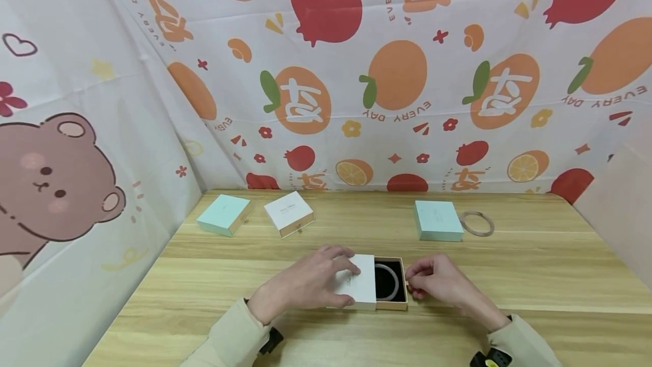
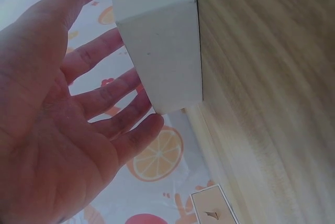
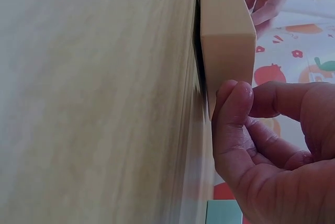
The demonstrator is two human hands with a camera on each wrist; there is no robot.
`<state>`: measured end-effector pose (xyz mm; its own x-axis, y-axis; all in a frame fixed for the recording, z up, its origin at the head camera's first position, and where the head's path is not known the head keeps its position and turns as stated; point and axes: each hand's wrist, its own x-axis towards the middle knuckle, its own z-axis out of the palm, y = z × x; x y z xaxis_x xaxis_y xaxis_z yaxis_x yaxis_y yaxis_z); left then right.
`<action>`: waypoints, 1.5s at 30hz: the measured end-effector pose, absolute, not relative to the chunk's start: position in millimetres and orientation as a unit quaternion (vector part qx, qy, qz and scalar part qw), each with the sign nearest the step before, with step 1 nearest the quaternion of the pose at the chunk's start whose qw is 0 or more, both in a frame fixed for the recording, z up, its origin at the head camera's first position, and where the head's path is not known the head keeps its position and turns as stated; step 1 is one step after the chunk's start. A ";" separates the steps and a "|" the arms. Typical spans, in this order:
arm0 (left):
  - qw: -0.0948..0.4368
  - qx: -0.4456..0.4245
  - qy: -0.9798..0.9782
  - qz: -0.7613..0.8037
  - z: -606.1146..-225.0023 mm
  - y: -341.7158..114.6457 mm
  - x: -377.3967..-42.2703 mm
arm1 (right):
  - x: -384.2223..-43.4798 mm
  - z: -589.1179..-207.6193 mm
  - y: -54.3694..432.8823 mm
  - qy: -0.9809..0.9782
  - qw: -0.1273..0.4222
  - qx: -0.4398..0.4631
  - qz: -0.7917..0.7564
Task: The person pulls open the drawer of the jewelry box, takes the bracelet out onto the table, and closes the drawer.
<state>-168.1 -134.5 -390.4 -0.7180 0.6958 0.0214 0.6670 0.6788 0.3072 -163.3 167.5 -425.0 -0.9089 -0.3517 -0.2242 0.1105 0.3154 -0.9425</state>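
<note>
In the head view a white gift box (image 1: 365, 276) lies on the table, its inner drawer (image 1: 391, 306) slid partly out to the right. A pale bangle (image 1: 397, 284) sits on the drawer's black lining, its left part hidden under the white sleeve. My left hand (image 1: 318, 279) rests across the sleeve, thumb and fingers spread on its top; the left wrist view shows these fingers (image 2: 104, 96) fairly straight. At the drawer's right end my right hand (image 1: 442, 283) pinches the small pull tab between thumb and index finger. The right wrist view shows the fingertips covering the tab.
A mint box (image 1: 224, 214) and another white box (image 1: 288, 212) stand at the back left. Back right, a second mint box (image 1: 439, 220) has a loose bangle (image 1: 477, 233) beside it. A fruit-print cloth (image 1: 351, 146) hangs behind the wooden table (image 1: 214, 293).
</note>
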 end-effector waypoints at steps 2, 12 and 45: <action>0.049 0.371 0.915 0.150 -390.9 -134.9 -168.0 | -162.8 -425.5 167.9 0.787 0.200 -0.076 -0.579; 0.052 0.373 0.914 0.152 -392.1 -135.4 -168.8 | -162.5 -426.3 170.2 0.791 0.195 -0.076 -0.575; 0.052 0.373 0.913 0.157 -391.3 -136.4 -168.5 | -160.2 -425.6 175.3 0.790 0.196 -0.072 -0.576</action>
<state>-168.5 -136.4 -391.3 -0.7164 0.6973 0.0230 0.6649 0.6724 0.3252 -160.2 175.3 -425.6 -0.9128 -0.3395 -0.2271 0.1120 0.3266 -0.9385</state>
